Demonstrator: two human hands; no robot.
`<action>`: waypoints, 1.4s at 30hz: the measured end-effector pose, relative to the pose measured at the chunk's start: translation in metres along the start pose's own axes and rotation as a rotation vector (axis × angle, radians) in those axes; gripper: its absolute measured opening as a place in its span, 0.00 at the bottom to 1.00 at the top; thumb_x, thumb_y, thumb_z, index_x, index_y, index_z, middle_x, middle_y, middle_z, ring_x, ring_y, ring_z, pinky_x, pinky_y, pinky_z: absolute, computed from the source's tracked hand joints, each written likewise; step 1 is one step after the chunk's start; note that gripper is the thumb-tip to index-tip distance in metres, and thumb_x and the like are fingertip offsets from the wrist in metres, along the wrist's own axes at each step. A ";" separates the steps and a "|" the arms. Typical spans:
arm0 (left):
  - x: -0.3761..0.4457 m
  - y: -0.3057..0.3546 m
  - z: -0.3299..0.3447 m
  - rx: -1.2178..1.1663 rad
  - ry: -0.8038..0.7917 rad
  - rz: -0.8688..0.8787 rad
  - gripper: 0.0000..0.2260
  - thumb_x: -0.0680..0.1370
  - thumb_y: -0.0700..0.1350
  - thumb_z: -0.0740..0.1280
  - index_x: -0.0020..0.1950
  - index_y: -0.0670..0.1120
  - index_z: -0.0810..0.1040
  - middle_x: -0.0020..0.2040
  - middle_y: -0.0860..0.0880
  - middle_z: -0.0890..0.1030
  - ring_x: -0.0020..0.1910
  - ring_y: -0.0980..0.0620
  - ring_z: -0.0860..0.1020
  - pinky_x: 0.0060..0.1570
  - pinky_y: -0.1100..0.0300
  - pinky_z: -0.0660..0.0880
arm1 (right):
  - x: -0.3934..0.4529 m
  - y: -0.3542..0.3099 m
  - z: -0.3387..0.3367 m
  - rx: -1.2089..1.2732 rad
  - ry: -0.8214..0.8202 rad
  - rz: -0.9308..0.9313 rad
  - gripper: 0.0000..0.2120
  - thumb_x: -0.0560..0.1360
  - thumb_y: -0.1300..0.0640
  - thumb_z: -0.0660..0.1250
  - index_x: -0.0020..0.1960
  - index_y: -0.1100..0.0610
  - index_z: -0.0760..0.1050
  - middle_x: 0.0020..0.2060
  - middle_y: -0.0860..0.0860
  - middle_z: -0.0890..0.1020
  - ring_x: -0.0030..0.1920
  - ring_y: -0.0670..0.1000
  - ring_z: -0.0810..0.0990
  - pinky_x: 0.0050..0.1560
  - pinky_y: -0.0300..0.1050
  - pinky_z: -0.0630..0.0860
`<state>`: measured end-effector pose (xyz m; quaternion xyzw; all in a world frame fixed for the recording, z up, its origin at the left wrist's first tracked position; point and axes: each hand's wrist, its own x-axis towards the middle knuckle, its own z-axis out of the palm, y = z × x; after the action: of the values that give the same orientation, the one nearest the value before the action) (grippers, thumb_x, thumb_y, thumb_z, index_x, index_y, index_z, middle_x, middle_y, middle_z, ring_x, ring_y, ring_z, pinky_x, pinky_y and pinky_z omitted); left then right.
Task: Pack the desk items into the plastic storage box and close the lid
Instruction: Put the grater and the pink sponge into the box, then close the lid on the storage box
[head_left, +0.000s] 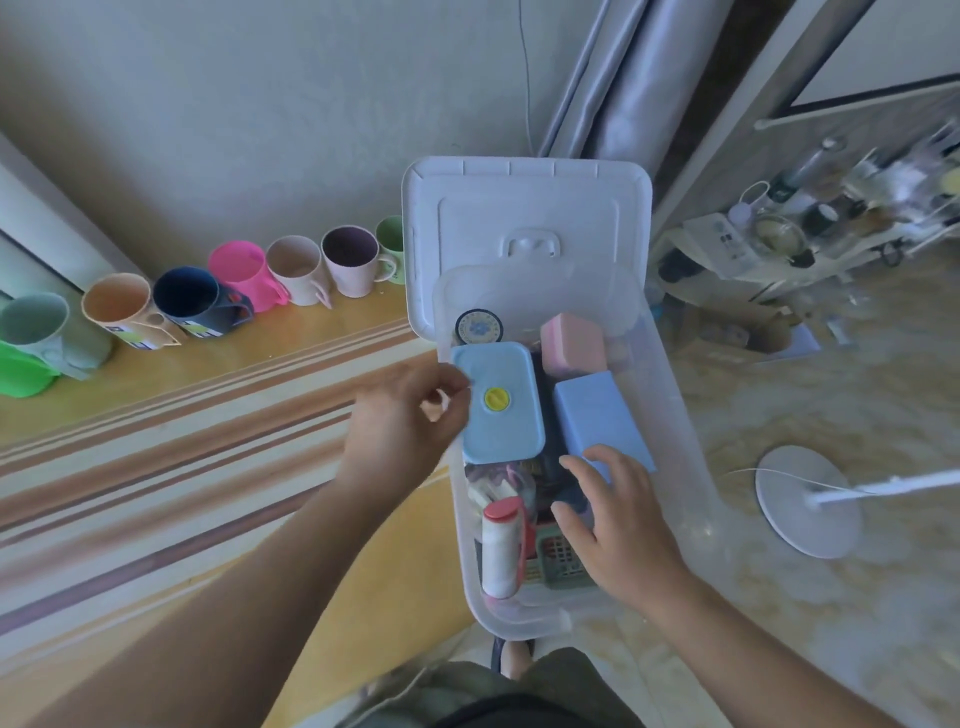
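Observation:
The clear plastic storage box (675, 431) stands at the desk's right edge, its white lid (524, 208) propped up behind it. Inside lie a blue lunch container (501, 402) with a yellow knob, a blue block (597, 415), a pink block (571, 340), a round black tin (479, 326), a white bottle with a red cap (501, 545) and a green mesh basket (558, 558). My left hand (410, 415) is beside the lunch container's left edge, fingers curled, holding nothing that I can see. Over the basket and the blue block hovers my right hand (618, 525), open with fingers spread.
A row of several coloured mugs (244, 275) lines the wall on the striped yellow desk (182, 441). To the right, on the floor, are a white fan base (808, 499) and a cluttered low rack (810, 223). A grey curtain hangs behind the box.

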<state>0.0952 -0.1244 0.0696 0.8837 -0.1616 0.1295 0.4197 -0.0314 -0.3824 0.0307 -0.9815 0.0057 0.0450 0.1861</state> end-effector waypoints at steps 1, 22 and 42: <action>0.006 0.013 0.006 0.009 -0.061 0.088 0.04 0.75 0.46 0.73 0.47 0.55 0.83 0.39 0.61 0.81 0.38 0.59 0.78 0.41 0.68 0.72 | 0.002 0.001 -0.001 0.008 0.002 -0.004 0.23 0.81 0.44 0.66 0.72 0.54 0.75 0.69 0.56 0.73 0.70 0.61 0.71 0.69 0.61 0.72; -0.030 0.032 0.090 0.652 -0.389 -0.058 0.27 0.75 0.60 0.67 0.73 0.57 0.73 0.77 0.40 0.67 0.76 0.35 0.64 0.74 0.38 0.66 | 0.199 0.097 -0.080 0.131 0.303 -0.322 0.18 0.74 0.59 0.70 0.63 0.59 0.80 0.58 0.59 0.76 0.61 0.63 0.76 0.65 0.57 0.73; -0.029 0.025 0.107 0.561 -0.383 0.119 0.24 0.75 0.57 0.69 0.72 0.59 0.77 0.77 0.43 0.72 0.77 0.38 0.69 0.74 0.35 0.64 | 0.470 0.134 -0.112 -0.298 -0.126 0.039 0.46 0.76 0.40 0.69 0.84 0.48 0.46 0.84 0.53 0.51 0.81 0.64 0.51 0.78 0.64 0.58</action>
<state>0.0689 -0.2181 0.0104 0.9620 -0.2467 0.0250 0.1141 0.4424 -0.5458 0.0435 -0.9932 0.0063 0.1103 0.0376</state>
